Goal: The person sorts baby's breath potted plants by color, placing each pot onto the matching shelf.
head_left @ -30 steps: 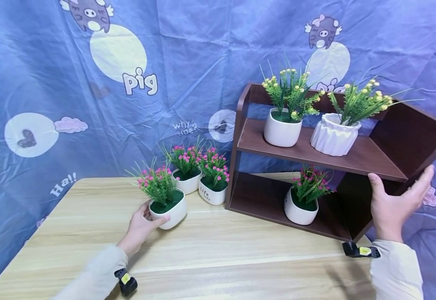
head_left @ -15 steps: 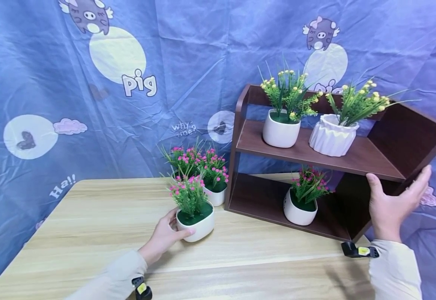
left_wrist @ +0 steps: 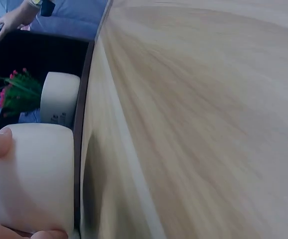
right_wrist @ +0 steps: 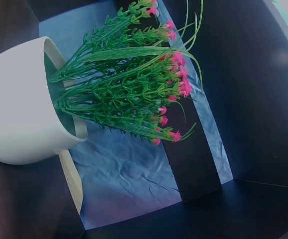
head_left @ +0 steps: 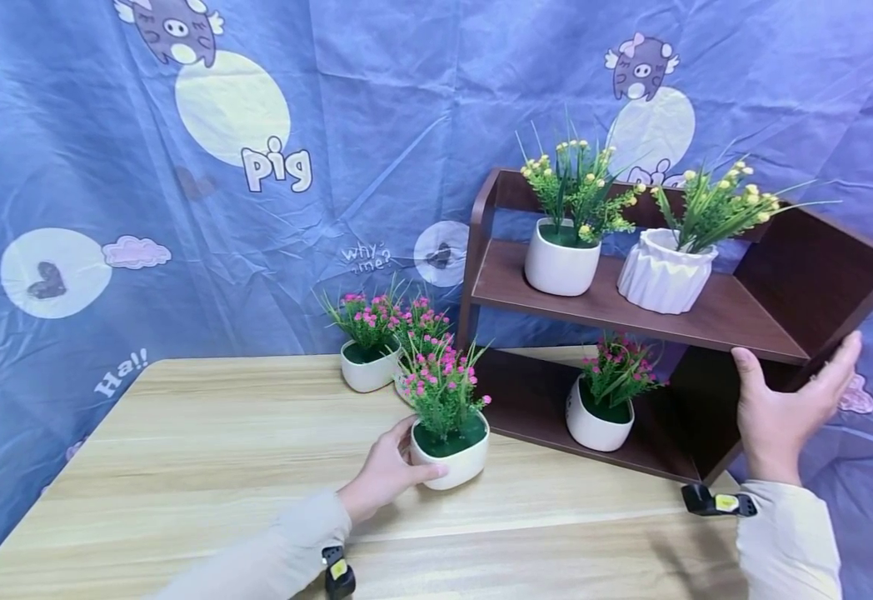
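My left hand (head_left: 387, 468) grips a white pot (head_left: 453, 464) of pink artificial flowers, thumb at its near side and fingers around the left. The pot is in front of the lower left corner of a dark brown two-tier shelf (head_left: 751, 312). In the left wrist view this pot (left_wrist: 32, 174) overlaps the shelf's front edge. My right hand (head_left: 790, 412) holds the shelf's right side panel, with the thumb at the front edge and the fingers along the outside. On the lower tier stands another pink-flowered pot (head_left: 600, 425), which fills much of the right wrist view.
Two yellow-flowered plants stand on the upper tier, in a smooth white pot (head_left: 562, 265) and a pleated white pot (head_left: 665, 275). Left of the shelf is a pink-flowered pot (head_left: 369, 371); another beside it is partly hidden. A blue printed cloth (head_left: 376, 167) hangs behind the wooden table (head_left: 219, 433).
My left hand has carried the pink-flowered pot rightward, from the table's left-middle to the shelf's lower left corner, now covering part of a pot behind. My right hand stays on the shelf.
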Demonstrator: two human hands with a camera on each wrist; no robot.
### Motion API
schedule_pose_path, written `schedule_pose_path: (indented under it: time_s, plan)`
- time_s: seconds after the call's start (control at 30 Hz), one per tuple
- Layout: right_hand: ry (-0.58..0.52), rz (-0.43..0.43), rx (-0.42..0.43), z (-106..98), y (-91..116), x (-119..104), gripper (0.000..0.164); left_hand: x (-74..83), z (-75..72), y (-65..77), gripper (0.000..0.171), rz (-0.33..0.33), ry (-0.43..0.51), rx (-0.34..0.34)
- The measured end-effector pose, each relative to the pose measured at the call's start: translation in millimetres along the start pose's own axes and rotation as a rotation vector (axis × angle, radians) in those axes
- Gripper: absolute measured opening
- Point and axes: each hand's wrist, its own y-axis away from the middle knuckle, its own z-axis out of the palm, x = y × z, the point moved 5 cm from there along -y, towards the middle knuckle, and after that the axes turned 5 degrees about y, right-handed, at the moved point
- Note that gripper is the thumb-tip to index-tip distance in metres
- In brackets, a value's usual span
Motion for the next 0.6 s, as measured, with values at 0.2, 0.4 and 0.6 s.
schedule_pose_path:
  time_s: [0.2,0.4,0.6]
  plan:
    - [-0.015,-0.005,0.006,0.8,-1.0,1.2,0.1,2.7,25.5,-14.1,0.08,0.019,0.033,0.009]
    - [-0.006,-0.006,0.005,1.2,-1.3,2.4,0.1,3.1,45.4,-21.1,0.079,0.022,0.037,0.045]
    - [-0.02,-0.004,0.008,0.7,-1.7,2.7,0.101,1.9,61.3,-22.8,0.08,0.013,0.01,0.03]
